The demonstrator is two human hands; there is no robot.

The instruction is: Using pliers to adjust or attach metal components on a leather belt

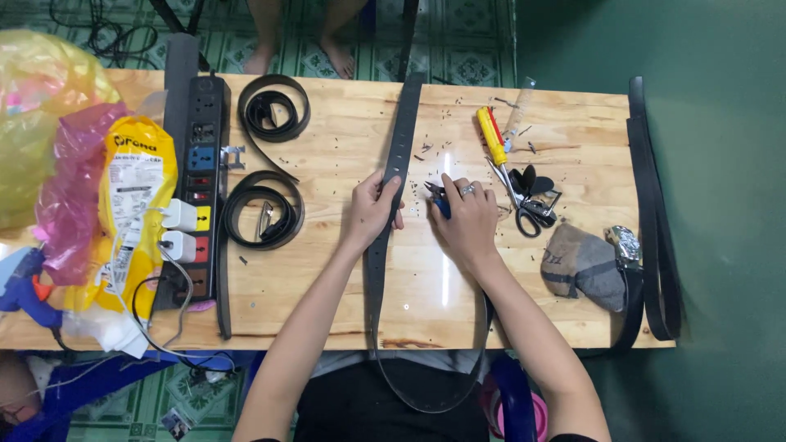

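Left hand (372, 211): grip pinched on a long black belt (399, 147), thumb on the belt's right edge, fingers wrapped over the left edge. Belt laid lengthwise from the far edge of the wooden surface (344, 278) to the near edge, then looped down off the near edge toward the lap.

Right hand (468, 221): grip closed around a small blue-handled tool (437, 198), jaws pointing left toward the belt, just beside its right edge. Ring visible on one finger. Exact tool type not determinable. Small dark specks scattered over the surface around both hands.

Right of the right hand: yellow-handled screwdriver (491, 137) far, scissors (524, 209) with black handles nearer, touching or overlapping a few dark leather pieces. Further right: grey fabric pouch (583, 266), metal buckle (626, 245) just beside it, and further black belts (655, 221) hanging along the right edge of the surface.

Left of the left hand: two coiled black belts (266, 164), one far, one nearer. Beyond them, a black power strip (199, 180) lying lengthwise, two white chargers (180, 231) plugged in. At the left end: yellow packet (135, 205), pink plastic bag (70, 188), blue glue gun (23, 286) at the near left corner.

Bare feet of another person (299, 49) on the tiled floor beyond the far edge.
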